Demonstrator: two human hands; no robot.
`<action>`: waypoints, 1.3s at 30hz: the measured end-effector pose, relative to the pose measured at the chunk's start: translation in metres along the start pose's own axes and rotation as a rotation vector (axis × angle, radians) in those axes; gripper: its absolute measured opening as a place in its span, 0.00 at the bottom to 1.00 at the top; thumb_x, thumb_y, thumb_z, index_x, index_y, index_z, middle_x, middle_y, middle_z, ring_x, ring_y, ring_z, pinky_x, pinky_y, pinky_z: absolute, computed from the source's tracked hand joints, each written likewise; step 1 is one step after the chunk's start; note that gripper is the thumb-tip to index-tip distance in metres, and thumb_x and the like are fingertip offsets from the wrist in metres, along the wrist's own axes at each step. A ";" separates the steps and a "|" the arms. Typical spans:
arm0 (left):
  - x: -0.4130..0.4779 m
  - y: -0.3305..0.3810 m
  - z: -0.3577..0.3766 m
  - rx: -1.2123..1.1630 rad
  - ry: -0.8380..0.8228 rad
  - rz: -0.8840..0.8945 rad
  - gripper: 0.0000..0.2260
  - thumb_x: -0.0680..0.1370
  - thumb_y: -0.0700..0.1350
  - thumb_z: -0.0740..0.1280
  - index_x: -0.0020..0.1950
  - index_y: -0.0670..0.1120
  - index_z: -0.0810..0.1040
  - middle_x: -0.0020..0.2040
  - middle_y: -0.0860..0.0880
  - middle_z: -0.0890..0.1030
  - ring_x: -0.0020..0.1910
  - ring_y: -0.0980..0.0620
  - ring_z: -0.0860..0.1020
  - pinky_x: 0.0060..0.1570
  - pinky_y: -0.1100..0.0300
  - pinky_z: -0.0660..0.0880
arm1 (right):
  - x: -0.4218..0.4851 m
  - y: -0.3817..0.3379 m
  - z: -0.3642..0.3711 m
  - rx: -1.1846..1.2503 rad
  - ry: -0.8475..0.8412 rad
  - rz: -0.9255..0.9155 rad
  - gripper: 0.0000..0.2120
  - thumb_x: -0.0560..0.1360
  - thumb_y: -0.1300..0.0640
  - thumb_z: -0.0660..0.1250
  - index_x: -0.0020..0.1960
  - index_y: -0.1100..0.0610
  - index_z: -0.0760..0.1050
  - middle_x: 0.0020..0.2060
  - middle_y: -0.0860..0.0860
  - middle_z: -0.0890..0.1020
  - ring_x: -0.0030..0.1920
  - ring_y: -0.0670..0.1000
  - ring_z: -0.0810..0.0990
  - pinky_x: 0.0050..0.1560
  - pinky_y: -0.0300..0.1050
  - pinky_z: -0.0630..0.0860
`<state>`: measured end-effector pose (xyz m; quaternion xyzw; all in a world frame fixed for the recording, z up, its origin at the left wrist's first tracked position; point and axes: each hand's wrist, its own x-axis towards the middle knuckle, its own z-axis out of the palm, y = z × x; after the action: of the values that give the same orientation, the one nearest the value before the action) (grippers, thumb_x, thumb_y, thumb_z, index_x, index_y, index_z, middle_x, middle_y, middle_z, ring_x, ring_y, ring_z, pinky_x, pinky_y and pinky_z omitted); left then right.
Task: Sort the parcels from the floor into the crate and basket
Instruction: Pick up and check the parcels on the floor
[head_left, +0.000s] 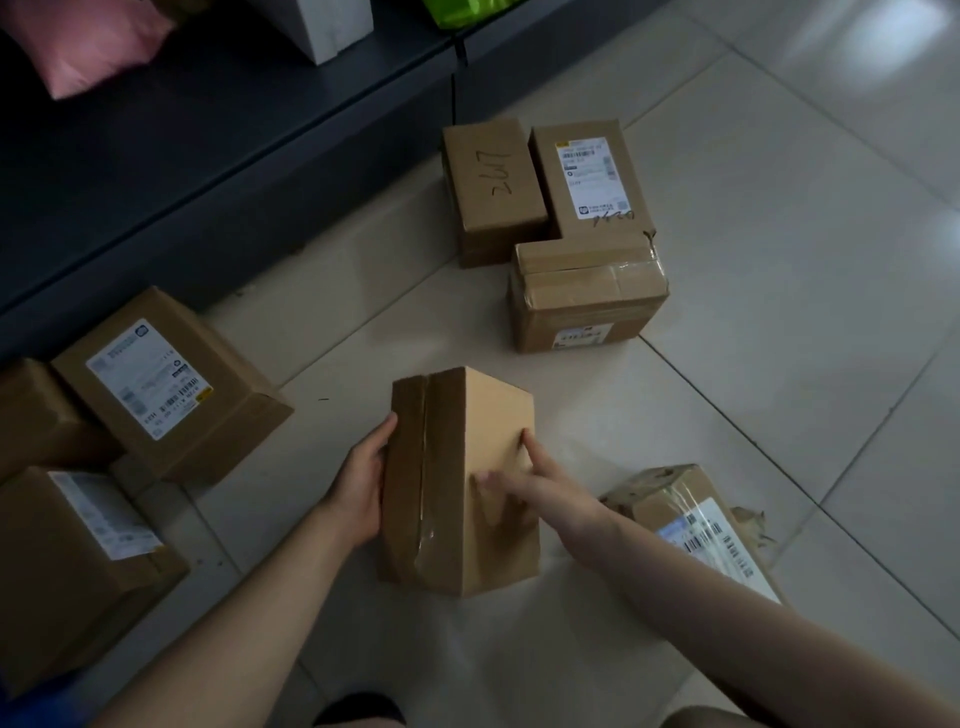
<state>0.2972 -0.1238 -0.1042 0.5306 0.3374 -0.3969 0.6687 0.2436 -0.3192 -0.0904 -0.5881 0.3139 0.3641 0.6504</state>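
While most of the parcels lie about me on the floor (779, 260), I judge the sorting barely begun; neither crate nor basket shows anywhere in view, so I cannot say what, if anything, has gone in; at least seven other boxes wait: three clustered by the shelf (234, 156) ahead, three at my left, and a crumpled one (696, 514) just beside my right forearm.

Between my hands stands the tall box (460, 483), near the middle of the floor and close in front of me; it appears upright on its small end, its long axis vertical, one sharp corner edge turned toward me, the taped seam running up its left face; whether its base is lifted clear of the tiles I cannot tell.

My left hand (363, 493) presses flat against the left side, fingers wrapped round the far edge; my right hand (540, 488) lies on the right face, fingers spread and loose; together they make one grip, clamping the box from both sides, neither hand closed around anything else.
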 end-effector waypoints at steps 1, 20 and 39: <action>0.000 0.001 0.002 0.013 -0.027 0.000 0.28 0.78 0.62 0.54 0.61 0.40 0.77 0.43 0.41 0.85 0.43 0.44 0.83 0.45 0.54 0.75 | -0.003 0.000 -0.002 0.037 -0.022 -0.013 0.52 0.67 0.40 0.73 0.78 0.48 0.43 0.74 0.46 0.59 0.74 0.55 0.58 0.69 0.49 0.58; 0.003 -0.008 -0.006 0.404 0.002 0.013 0.30 0.77 0.51 0.67 0.75 0.50 0.59 0.74 0.48 0.65 0.69 0.46 0.69 0.67 0.46 0.63 | 0.027 -0.037 -0.024 -0.289 0.187 0.078 0.26 0.77 0.47 0.65 0.72 0.52 0.64 0.64 0.54 0.74 0.63 0.59 0.74 0.54 0.53 0.72; 0.002 0.006 0.036 0.755 0.277 0.661 0.20 0.77 0.42 0.65 0.69 0.49 0.67 0.67 0.47 0.66 0.67 0.47 0.68 0.64 0.52 0.69 | 0.035 -0.065 -0.098 -1.201 0.823 -0.497 0.42 0.69 0.42 0.68 0.76 0.50 0.51 0.72 0.59 0.59 0.73 0.61 0.56 0.72 0.58 0.53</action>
<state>0.3049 -0.1589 -0.0959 0.8606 0.0704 -0.1846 0.4694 0.3193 -0.4158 -0.0951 -0.9817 0.1378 0.0671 0.1126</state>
